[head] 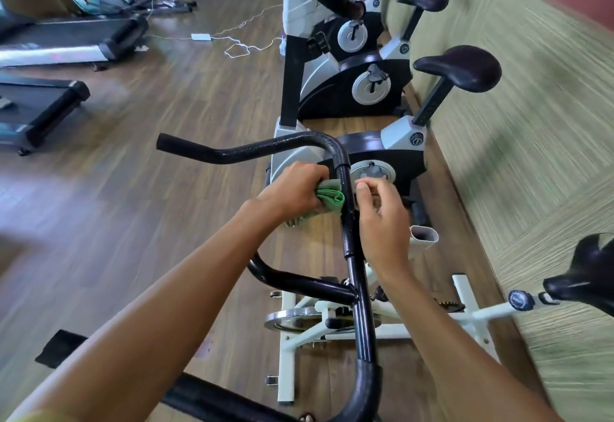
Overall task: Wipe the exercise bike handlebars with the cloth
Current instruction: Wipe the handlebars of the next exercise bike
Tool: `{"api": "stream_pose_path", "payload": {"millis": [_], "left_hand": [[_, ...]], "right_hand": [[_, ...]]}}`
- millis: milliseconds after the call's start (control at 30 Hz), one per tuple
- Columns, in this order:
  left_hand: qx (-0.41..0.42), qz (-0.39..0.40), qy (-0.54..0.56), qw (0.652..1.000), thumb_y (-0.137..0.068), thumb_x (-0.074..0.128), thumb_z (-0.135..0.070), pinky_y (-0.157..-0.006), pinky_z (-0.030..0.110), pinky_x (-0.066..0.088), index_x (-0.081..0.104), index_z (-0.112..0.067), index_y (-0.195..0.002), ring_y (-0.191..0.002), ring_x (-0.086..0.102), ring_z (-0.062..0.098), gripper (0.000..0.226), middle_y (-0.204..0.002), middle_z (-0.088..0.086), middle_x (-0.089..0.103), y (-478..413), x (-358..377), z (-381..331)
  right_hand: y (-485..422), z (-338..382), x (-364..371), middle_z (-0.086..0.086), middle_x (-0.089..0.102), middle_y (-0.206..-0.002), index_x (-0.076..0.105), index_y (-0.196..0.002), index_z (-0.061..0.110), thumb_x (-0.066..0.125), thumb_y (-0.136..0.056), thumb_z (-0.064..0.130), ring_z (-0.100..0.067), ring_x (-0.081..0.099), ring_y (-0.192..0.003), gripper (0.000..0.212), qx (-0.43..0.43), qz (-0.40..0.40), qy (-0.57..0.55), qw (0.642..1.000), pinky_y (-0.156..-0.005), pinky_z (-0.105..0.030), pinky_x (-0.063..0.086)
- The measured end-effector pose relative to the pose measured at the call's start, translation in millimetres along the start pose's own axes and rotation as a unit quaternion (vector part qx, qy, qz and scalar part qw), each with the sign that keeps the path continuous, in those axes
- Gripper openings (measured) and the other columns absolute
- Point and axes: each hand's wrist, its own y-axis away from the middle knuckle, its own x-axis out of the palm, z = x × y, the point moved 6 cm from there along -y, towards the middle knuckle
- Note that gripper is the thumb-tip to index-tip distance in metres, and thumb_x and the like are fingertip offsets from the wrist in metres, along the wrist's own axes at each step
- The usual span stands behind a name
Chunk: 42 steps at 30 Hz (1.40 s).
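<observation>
Flanking the handlebars (352,245): more bikes (365,89), treadmills (66,43), cables (239,46)

A wood-plank floor (149,205) runs between treadmills (66,39) at left and stationary bikes (332,96) lined along a green textured wall (531,106).

We count at least four saddles (458,67) along the wall (531,122), two treadmills (66,39) at left, one green cloth (330,197), one white adapter (201,36) on the floor (166,106), one black handlebar (252,151) nearest us.
</observation>
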Motion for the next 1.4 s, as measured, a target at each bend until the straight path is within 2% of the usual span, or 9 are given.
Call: {"api": "stream_pose_path", "payload": {"millis": [233,467,567,700,867,1033,1233,1333,1400], "left_hand": [[-0.006,-0.002,0.034,0.999,-0.074,0.083,-0.02,-0.074,0.037,0.054,0.065,-0.015,-0.084,-0.081,0.062,0.02,0.021,-0.081,-0.003,0.063,-3.0,1.4,-6.9],[-0.038,0.02,-0.01,0.999,-0.077,0.081,-0.018,-0.063,0.024,0.036,0.062,-0.011,-0.089,-0.078,0.052,0.014,0.024,-0.082,-0.006,0.054,30.0,-5.8,31.9],[-0.041,0.003,-0.011,0.999,-0.077,0.08,-0.017,-0.067,0.027,0.041,0.061,-0.013,-0.089,-0.082,0.057,0.017,0.022,-0.085,-0.005,0.056,42.0,-7.2,41.7],[-0.11,-0.034,0.139,0.983,-0.077,0.08,-0.021,-0.067,0.026,0.052,0.064,-0.015,-0.091,-0.078,0.065,0.012,0.022,-0.085,-0.002,0.067,51.9,-13.2,45.8],[-0.217,-0.082,0.495,0.837,-0.083,0.067,-0.005,-0.075,0.033,0.059,0.062,-0.012,-0.095,-0.084,0.071,0.023,0.015,-0.09,0.009,0.071,64.3,3.8,28.6],[-0.27,-0.067,0.639,0.717,-0.087,0.058,0.004,-0.076,0.035,0.06,0.061,-0.007,-0.104,-0.086,0.071,0.024,0.02,-0.094,0.01,0.072,70.5,35.2,0.2],[-0.343,-0.041,0.744,0.572,-0.088,0.064,0.003,-0.092,0.05,0.056,0.064,0.006,-0.117,-0.097,0.072,0.035,0.029,-0.106,0.024,0.072,77.5,69.5,-0.3],[-0.358,0.0,0.771,0.526,-0.088,0.065,0.002,-0.09,0.05,0.057,0.061,0.007,-0.122,-0.103,0.07,0.037,0.034,-0.112,0.024,0.071,78.1,83.1,-11.3],[-0.349,-0.012,0.765,0.541,-0.09,0.065,0.001,-0.084,0.046,0.06,0.061,0.007,-0.121,-0.098,0.072,0.034,0.032,-0.111,0.023,0.071,74.4,84.1,-15.2]], "right_hand": [[2.8,-0.1,2.8,0.014,0.062,-0.097,0.065,-0.103,0.025,0.047,-0.103,0.037,-0.007,0.058,-0.084,0.021,0.01,-0.012,0.035,0.999,-0.072,-0.026,0.042],[4.4,0.9,2.3,0.013,0.062,-0.096,0.066,-0.1,0.025,0.047,-0.103,0.035,-0.005,0.059,-0.085,0.021,0.011,-0.008,0.034,0.999,-0.075,-0.027,0.045],[5.2,0.1,1.3,0.015,0.061,-0.096,0.065,-0.1,0.024,0.047,-0.103,0.034,-0.004,0.058,-0.085,0.021,0.017,-0.003,0.028,0.999,-0.076,-0.029,0.046],[5.8,0.7,1.0,0.016,0.06,-0.095,0.066,-0.1,0.022,0.047,-0.103,0.033,-0.005,0.059,-0.086,0.022,0.015,-0.005,0.024,1.0,-0.08,-0.031,0.048],[5.2,-1.5,1.0,0.016,0.06,-0.097,0.067,-0.104,0.021,0.046,-0.103,0.034,0.001,0.057,-0.088,0.025,0.025,0.009,0.008,1.0,-0.081,-0.026,0.043],[3.8,-2.4,0.8,0.017,0.06,-0.099,0.068,-0.106,0.019,0.043,-0.103,0.035,-0.003,0.057,-0.092,0.03,0.026,0.022,0.013,0.999,-0.083,-0.029,0.043],[3.3,-4.9,1.9,0.017,0.06,-0.095,0.067,-0.1,0.019,0.038,-0.099,0.044,-0.007,0.06,-0.094,0.038,0.028,0.02,0.01,0.999,-0.089,-0.038,0.048],[3.5,-4.9,2.1,0.012,0.062,-0.099,0.067,-0.098,0.02,0.037,-0.098,0.046,-0.009,0.061,-0.095,0.039,0.021,0.018,0.009,1.0,-0.09,-0.041,0.049],[3.4,-4.7,1.8,0.011,0.063,-0.099,0.067,-0.098,0.02,0.037,-0.099,0.045,-0.01,0.061,-0.094,0.039,0.021,0.015,0.006,1.0,-0.09,-0.042,0.049]]}}
